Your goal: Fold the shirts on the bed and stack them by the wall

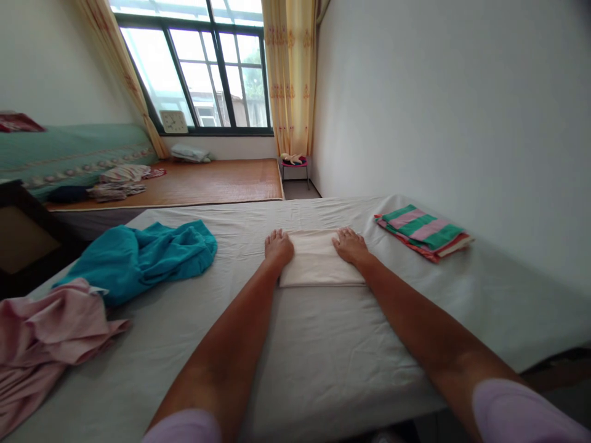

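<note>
A cream folded cloth [316, 264], perhaps a garment, lies flat as a rectangle on the grey-white bed sheet [323, 344]. My left hand [279, 247] rests palm down at its left edge, fingers stretched out and pointing away from me. Across from it, my right hand [349, 246] lies flat on the cloth's far right part, with its fingers extended too. Neither hand grips anything. Parts of the cloth's side edges are hidden under my hands and right wrist.
To the right sits a stack of folded clothes [422, 231], green-and-pink striped on top. Crumpled teal cloth [148, 255] and pink cloth [50, 332] lie on the left. Beyond the sheet are another bed [221, 178], a small stool [295, 163] and a window. A white wall borders the right.
</note>
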Demonstrator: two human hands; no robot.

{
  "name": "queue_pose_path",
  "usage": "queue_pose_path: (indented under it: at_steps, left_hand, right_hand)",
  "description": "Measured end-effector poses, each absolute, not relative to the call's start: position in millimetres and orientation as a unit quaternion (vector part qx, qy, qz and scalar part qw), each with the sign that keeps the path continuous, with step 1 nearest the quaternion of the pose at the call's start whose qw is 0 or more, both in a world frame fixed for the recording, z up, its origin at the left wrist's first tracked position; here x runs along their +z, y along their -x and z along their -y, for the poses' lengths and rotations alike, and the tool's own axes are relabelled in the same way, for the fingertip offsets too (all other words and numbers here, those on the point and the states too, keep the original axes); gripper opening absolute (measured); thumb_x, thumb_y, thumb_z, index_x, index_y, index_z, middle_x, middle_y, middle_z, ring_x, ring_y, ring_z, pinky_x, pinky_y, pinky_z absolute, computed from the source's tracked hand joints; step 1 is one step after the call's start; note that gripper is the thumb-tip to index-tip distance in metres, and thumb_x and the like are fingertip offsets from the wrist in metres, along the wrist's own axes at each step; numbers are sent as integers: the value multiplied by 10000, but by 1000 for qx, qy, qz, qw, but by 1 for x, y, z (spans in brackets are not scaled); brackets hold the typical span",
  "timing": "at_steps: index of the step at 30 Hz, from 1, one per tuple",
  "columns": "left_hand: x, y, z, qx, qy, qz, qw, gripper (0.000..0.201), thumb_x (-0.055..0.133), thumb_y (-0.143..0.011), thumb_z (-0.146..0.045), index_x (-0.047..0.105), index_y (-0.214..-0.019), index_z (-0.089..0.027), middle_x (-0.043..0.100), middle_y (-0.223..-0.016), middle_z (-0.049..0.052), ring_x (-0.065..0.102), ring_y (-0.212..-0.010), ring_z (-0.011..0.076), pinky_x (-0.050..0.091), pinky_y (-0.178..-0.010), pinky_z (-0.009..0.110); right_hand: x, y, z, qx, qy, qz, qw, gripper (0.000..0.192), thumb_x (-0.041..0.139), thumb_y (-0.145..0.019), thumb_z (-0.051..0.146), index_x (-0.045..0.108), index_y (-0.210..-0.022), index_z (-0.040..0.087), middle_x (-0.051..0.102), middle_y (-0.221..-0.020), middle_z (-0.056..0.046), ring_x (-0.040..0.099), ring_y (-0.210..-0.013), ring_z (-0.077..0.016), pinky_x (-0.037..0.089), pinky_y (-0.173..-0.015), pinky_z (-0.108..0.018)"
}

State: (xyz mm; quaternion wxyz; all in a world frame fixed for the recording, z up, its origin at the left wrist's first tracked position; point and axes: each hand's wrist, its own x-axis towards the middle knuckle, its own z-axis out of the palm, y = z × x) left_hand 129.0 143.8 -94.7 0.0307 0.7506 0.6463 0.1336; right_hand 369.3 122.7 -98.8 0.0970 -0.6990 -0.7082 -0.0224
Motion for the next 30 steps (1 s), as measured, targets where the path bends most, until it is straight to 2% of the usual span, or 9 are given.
queue_pose_path:
  at_steps: [3, 6, 10, 14, 18, 22, 25, 27, 30]
  left_hand:
    - [-93, -148, -136, 153, -812, -564, 3, 476, 384, -897, -154, 563, -1333, -218, 472, -1483, 76, 311, -1430, 239, 158, -1193, 457]
    - [-96, -168, -128, 147, -848, -508, 30, 469, 353, -933, -183, 519, -1370, -222, 519, -1442, 70, 400, -1368, 208, 247, -1166, 410]
    - [-100, -173, -122, 137, -847, -511, 42, 468, 282, -989, -288, 471, -1409, -205, 470, -1485, 80, 393, -1375, 223, 283, -1147, 420]
    - [-99, -164, -125, 117, -832, -541, 39, 480, 276, -996, -384, 471, -1413, -251, 430, -1519, 54, 336, -1417, 244, 255, -1160, 460]
    - [-97, -160, -128, 101, -832, -544, 40, 499, 271, -990, -431, 438, -1438, -288, 395, -1542, 40, 308, -1435, 241, 237, -1167, 460]
    - [-95, -144, -130, 65, -848, -522, 60, 539, 239, -989, -493, 373, -1479, -313, 328, -1578, 32, 258, -1459, 241, 207, -1171, 485]
    - [-96, -121, -129, 55, -858, -506, 74, 561, 211, -991, -519, 329, -1502, -322, 282, -1596, 15, 217, -1475, 227, 198, -1176, 471]
    - [-99, -105, -126, 63, -866, -491, 67, 563, 192, -997, -507, 320, -1510, -314, 286, -1594, 7, 210, -1478, 205, 196, -1184, 433]
    - [-103, -87, -120, 85, -879, -466, 53, 541, 207, -1006, -467, 340, -1505, -307, 329, -1576, 0, 235, -1469, 182, 209, -1187, 398]
  right_hand:
    - [-98, -351, -105, -69, 631, 766, 101, 516, 295, -988, 266, 435, -1446, 72, 350, -1547, -164, 204, -1469, -267, 103, -1181, -462]
    - [-102, -328, -92, -31, 565, 818, 98, 537, 261, -999, 291, 408, -1464, 64, 393, -1521, -173, 307, -1430, -253, 170, -1172, -411]
    - [-104, -316, -88, 6, 561, 821, 107, 569, 218, -1010, 354, 375, -1487, 84, 407, -1521, -134, 351, -1406, -231, 206, -1165, -395]
    - [-100, -327, -94, 29, 586, 803, 102, 593, 234, -1007, 460, 393, -1484, 145, 372, -1547, -97, 303, -1433, -227, 183, -1172, -429]
    - [-100, -343, -100, 39, 624, 775, 95, 610, 247, -1002, 486, 386, -1488, 146, 344, -1561, -96, 271, -1448, -225, 163, -1178, -426]
    - [-105, -364, -108, 45, 662, 740, 107, 600, 258, -1004, 434, 358, -1499, 110, 304, -1578, -101, 253, -1455, -234, 192, -1175, -416]
    - [-110, -379, -114, 30, 690, 710, 140, 582, 315, -990, 342, 361, -1479, 29, 304, -1564, -176, 265, -1451, -249, 229, -1165, -387]
    - [-110, -384, -117, 19, 690, 705, 163, 567, 377, -963, 283, 380, -1453, -3, 358, -1525, -221, 325, -1423, -258, 258, -1153, -378]
    - [-105, -388, -119, 25, 671, 720, 177, 528, 455, -913, 216, 449, -1403, 22, 468, -1453, -219, 441, -1350, -258, 311, -1124, -374]
